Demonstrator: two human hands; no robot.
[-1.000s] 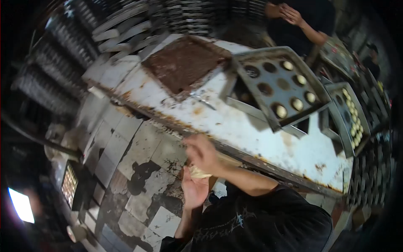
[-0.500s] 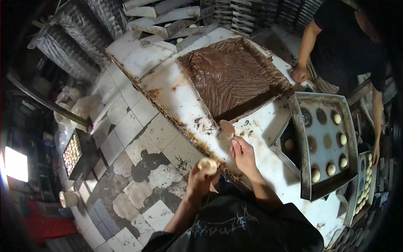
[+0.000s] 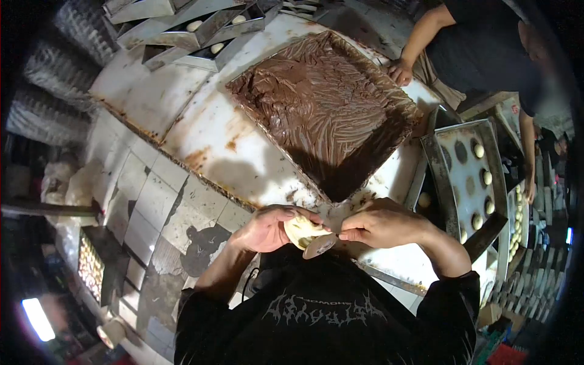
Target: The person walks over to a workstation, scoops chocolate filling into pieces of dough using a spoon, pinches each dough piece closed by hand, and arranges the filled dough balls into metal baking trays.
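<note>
Cupped in my left hand (image 3: 274, 229) is a pale, flattened piece of dough (image 3: 299, 229), its fingers curled round the edge. My right hand (image 3: 384, 224) is closed on the handle end of a small round-bladed spatula (image 3: 320, 245). The blade is at the lower right edge of the dough; whether it carries any filling cannot be made out. Beyond both hands lies a large square tray of brown paste (image 3: 328, 103), its surface streaked with ridges.
Right of the paste, a metal tray (image 3: 433, 159) holds several dough balls. A co-worker's hand (image 3: 400, 72) rests at the paste tray's far right edge. Further metal trays (image 3: 164, 38) with dough balls are stacked at the far left of the white table (image 3: 207, 131).
First the dough was between my two hands; then my right hand took the spatula by the paste tray. Now spatula and dough have come together near my chest. The view has shifted.
</note>
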